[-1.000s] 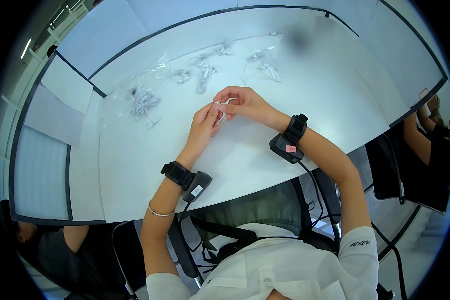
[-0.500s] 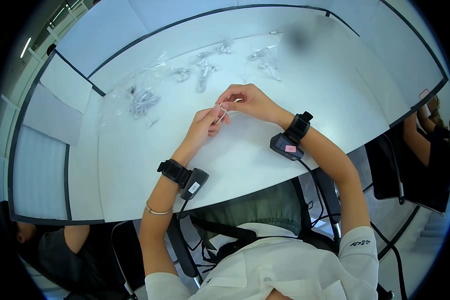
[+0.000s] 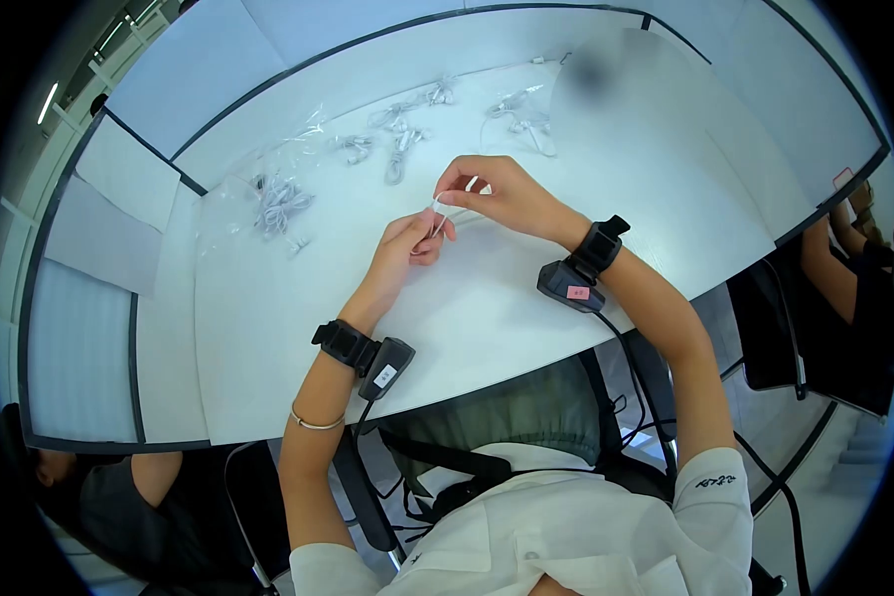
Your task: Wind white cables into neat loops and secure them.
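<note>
A thin white cable (image 3: 440, 226) runs between my two hands above the middle of the white table (image 3: 526, 298). My left hand (image 3: 409, 241) is closed on it, fingers curled and the thumb near the top. Just up and to the right, my right hand (image 3: 497, 192) pinches part of the same cable between thumb and fingertips. Its ends are hidden by my fingers or too small to make out. Each wrist wears a black strap with a wired box.
Several bundled white cables (image 3: 403, 149) lie toward the back of the table. At the left is a larger tangle of cables (image 3: 282, 205) beside clear plastic bags (image 3: 313, 129). Low white partitions (image 3: 87, 358) with dark edges surround the table. People sit at both sides.
My right hand has shifted slightly up and right, drawing its fingertips a little away from the left hand. The left hand stays nearly in place, with the cable still between both.
</note>
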`<action>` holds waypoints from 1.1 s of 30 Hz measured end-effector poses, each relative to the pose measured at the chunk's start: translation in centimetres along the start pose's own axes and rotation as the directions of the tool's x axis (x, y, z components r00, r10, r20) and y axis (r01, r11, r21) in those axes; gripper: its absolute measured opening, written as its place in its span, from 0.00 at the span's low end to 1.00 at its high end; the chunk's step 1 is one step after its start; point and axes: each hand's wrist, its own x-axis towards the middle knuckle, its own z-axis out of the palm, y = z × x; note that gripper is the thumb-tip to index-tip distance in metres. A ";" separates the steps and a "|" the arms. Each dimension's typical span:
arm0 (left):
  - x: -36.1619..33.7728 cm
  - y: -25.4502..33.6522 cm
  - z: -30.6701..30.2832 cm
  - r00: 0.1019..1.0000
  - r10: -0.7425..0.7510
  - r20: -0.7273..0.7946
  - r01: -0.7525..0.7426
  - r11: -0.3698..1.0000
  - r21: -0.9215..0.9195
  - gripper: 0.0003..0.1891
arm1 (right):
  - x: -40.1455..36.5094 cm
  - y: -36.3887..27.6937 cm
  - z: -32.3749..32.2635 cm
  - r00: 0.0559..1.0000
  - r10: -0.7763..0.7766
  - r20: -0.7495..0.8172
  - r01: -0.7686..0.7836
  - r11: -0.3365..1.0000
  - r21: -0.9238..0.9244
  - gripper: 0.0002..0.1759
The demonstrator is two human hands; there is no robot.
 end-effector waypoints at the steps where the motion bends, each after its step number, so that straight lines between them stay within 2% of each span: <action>1: 0.0 0.0 0.0 1.000 0.000 -0.002 0.000 1.000 0.003 0.22 | 0.0 -0.3 -0.1 0.999 -0.042 -0.001 0.041 0.994 -0.099 0.07; 4: 0.0 0.1 0.1 1.000 0.004 0.005 -0.004 1.000 0.018 0.20 | 0.0 -0.3 -0.3 0.996 -0.085 -0.019 0.080 0.981 -0.177 0.08; 10: 0.1 -0.2 0.1 0.999 0.040 0.010 -0.040 0.997 0.059 0.19 | 0.0 0.1 -0.3 0.999 -0.039 -0.017 0.037 0.993 -0.114 0.09; 12: 0.2 -0.5 0.1 0.998 0.061 -0.021 -0.060 0.997 0.054 0.19 | 0.1 0.6 0.0 1.000 0.015 0.016 -0.015 1.000 -0.009 0.11; 15: 0.3 -0.9 0.1 0.986 0.116 -0.118 -0.124 0.990 -0.067 0.18 | -0.2 0.2 1.0 0.996 0.076 0.054 -0.086 0.973 0.214 0.16; 16: 0.2 -0.9 0.1 0.981 0.127 -0.145 -0.142 0.985 -0.098 0.17 | -0.4 0.0 1.4 0.994 0.092 0.065 -0.107 0.949 0.298 0.18; 17: 0.2 -0.7 0.0 0.975 0.139 -0.172 -0.161 0.979 -0.128 0.17 | -0.4 0.3 1.7 0.994 0.070 0.086 -0.093 0.949 0.301 0.24; 20: 0.1 0.0 -0.1 0.952 0.164 -0.257 -0.217 0.957 -0.192 0.16 | -0.6 0.9 2.8 0.993 0.092 0.073 -0.109 0.950 0.293 0.25; 21: 0.1 0.0 -0.1 0.945 0.184 -0.269 -0.243 0.948 -0.206 0.17 | -0.7 0.5 2.8 0.988 0.092 0.125 -0.120 0.965 0.232 0.24; 24: 0.0 0.4 -0.4 0.934 0.187 -0.305 -0.258 0.942 -0.213 0.17 | -0.7 1.6 3.8 0.990 -0.052 0.129 0.053 0.999 0.001 0.22; 25: -0.1 0.4 -0.5 0.931 0.188 -0.312 -0.265 0.938 -0.225 0.17 | -0.8 1.4 3.9 0.990 -0.053 0.128 0.060 0.997 -0.052 0.18; 28: 0.0 -0.2 -0.6 0.919 0.186 -0.348 -0.289 0.917 -0.274 0.17 | -0.7 0.7 3.6 0.990 0.013 0.141 0.011 0.986 -0.165 0.17; 29: 0.0 -0.3 -0.7 0.914 0.184 -0.363 -0.299 0.908 -0.292 0.16 | -0.8 0.8 3.6 0.993 0.002 0.116 0.011 0.994 -0.110 0.15; 32: 0.0 -0.4 -0.7 0.896 0.201 -0.396 -0.332 0.896 -0.295 0.16 | -0.8 0.6 3.3 0.990 0.087 0.112 -0.071 0.987 -0.146 0.13; 33: -0.1 -0.5 -0.7 0.892 0.198 -0.406 -0.334 0.894 -0.298 0.16 | -0.8 0.7 3.3 0.994 0.033 0.102 -0.016 0.987 -0.161 0.13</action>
